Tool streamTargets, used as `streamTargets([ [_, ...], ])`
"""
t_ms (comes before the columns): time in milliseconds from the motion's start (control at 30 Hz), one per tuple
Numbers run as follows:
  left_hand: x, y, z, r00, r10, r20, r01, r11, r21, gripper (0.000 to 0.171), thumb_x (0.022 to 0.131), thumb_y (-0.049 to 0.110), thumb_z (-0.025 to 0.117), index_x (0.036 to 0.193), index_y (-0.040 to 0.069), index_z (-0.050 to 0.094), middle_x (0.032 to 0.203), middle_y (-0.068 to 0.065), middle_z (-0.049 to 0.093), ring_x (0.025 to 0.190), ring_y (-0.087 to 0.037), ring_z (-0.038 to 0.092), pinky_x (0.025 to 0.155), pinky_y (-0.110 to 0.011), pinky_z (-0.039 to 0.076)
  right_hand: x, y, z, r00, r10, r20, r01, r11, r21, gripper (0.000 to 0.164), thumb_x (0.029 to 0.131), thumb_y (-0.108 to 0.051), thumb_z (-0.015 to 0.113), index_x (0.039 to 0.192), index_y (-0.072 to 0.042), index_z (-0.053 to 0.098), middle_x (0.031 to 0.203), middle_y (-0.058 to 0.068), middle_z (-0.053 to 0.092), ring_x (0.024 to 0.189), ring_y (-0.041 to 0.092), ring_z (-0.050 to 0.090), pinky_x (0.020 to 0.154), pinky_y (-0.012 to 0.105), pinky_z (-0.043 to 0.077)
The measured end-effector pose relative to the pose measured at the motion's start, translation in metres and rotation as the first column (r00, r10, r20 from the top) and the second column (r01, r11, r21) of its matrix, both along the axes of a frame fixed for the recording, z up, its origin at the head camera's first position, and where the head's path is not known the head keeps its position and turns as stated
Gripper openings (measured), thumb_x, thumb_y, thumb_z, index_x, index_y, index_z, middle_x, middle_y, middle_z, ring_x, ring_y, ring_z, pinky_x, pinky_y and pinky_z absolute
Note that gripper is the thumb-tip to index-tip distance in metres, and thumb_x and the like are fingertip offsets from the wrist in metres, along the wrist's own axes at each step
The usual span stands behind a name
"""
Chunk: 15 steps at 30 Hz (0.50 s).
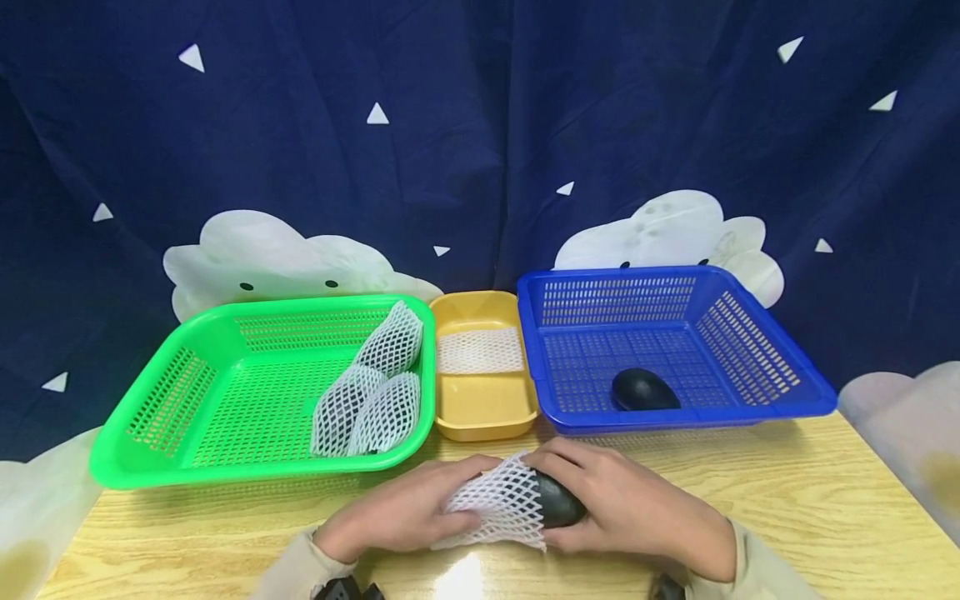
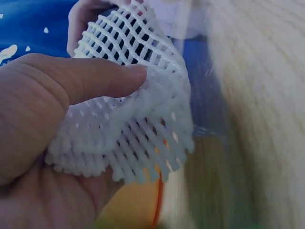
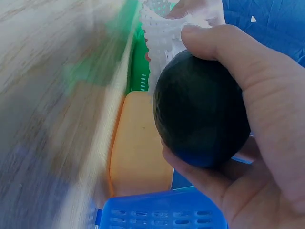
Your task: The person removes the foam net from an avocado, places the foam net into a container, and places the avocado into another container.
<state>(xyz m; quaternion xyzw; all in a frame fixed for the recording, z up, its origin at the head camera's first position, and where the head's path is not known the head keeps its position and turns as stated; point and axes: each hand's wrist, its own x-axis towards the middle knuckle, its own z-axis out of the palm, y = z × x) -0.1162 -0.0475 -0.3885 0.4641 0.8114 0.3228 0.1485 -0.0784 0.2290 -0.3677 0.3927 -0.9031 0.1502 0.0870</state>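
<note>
White foam net (image 1: 498, 504) over near middle of table (image 1: 810, 487), left hand's (image 1: 408, 510) thumb and fingers clamped on it. Right hand (image 1: 618, 504) grips dark oval fruit (image 1: 560, 502), fingers curled round right end, left end in net's mouth. Farther: green basket (image 1: 255, 408) left, three netted fruits (image 1: 393, 340) inside; yellow tray (image 1: 483, 404) between, flat net (image 1: 480, 351) inside; blue basket (image 1: 592, 346) right, second dark fruit (image 1: 643, 390) inside.
</note>
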Motion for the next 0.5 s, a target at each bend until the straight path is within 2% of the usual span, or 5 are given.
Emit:
streamTargets([
  [267, -0.0044, -0.0052, 0.0003, 0.999, 0.029, -0.026, -0.030, 0.998, -0.050, 0.059, 0.094, 0.025, 0.061, 0.147, 0.029, 0.036, 0.127, 0.007, 0.062, 0.109, -0.004, 0.060, 0.097, -0.027, 0.052, -0.0012, 0.0010, -0.0015, 0.999, -0.025, 0.034, 0.024, 1.000, 0.017, 0.063, 0.074, -0.055, 0.077, 0.124, -0.025, 0.057, 0.118, -0.016, 0.057, 0.097, -0.001, 0.059, 0.080, 0.022, 0.056],
  [500, -0.0078, -0.0076, -0.0006, 0.998, 0.048, -0.042, -0.051, 0.996, -0.073, 0.061, 0.092, 0.022, 0.063, 0.147, 0.024, 0.037, 0.126, 0.005, 0.063, 0.109, -0.005, 0.061, 0.098, -0.028, 0.052, -0.0002, 0.0001, -0.0019, 0.993, -0.020, 0.119, 0.012, 0.998, 0.063, 0.062, 0.071, -0.051, 0.080, 0.122, -0.024, 0.056, 0.110, -0.017, 0.056, 0.091, -0.002, 0.056, 0.075, 0.017, 0.052],
])
